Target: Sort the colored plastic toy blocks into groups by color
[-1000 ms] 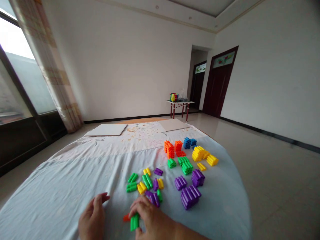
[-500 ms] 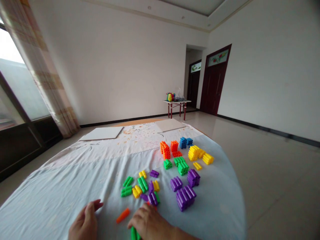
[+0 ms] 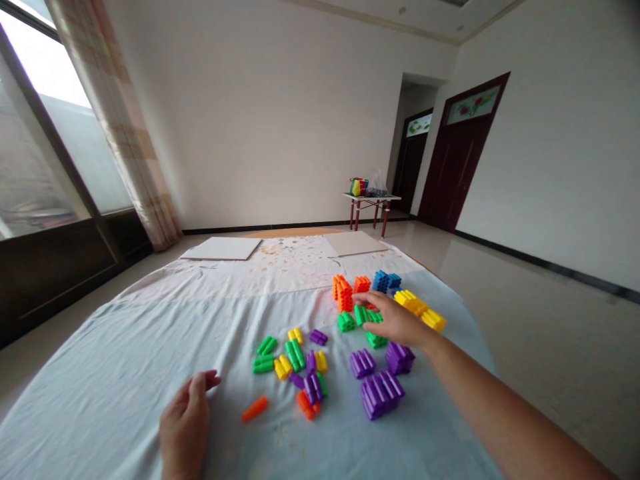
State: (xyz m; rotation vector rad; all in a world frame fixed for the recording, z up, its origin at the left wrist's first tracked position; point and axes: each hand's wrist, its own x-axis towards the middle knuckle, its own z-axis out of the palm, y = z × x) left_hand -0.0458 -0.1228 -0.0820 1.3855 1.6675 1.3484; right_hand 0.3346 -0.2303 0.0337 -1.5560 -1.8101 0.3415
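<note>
My right hand (image 3: 387, 317) reaches over the sorted stacks, thumb and fingers around green tube-shaped toy blocks (image 3: 367, 315). More green blocks (image 3: 376, 340) lie partly hidden beneath it. My left hand (image 3: 187, 413) rests on the cloth at the left, holding nothing, fingers loosely extended. Between the hands lies a loose mix: a single orange block (image 3: 255, 409), orange blocks (image 3: 305, 405), green blocks (image 3: 295, 356), yellow blocks (image 3: 283, 367) and purple blocks (image 3: 313, 388).
Orange stacks (image 3: 343, 293), blue stacks (image 3: 381, 281), yellow stacks (image 3: 433, 320) and purple stacks (image 3: 383, 395) surround the right hand. Two flat boards (image 3: 223, 248) lie on the far part of the cloth-covered table (image 3: 125, 360). Beyond stands a small table (image 3: 373, 197) with bags.
My right hand has moved from the near edge to the green stack at the back right. The green blocks under it at the front are gone from there. The view has shifted slightly.
</note>
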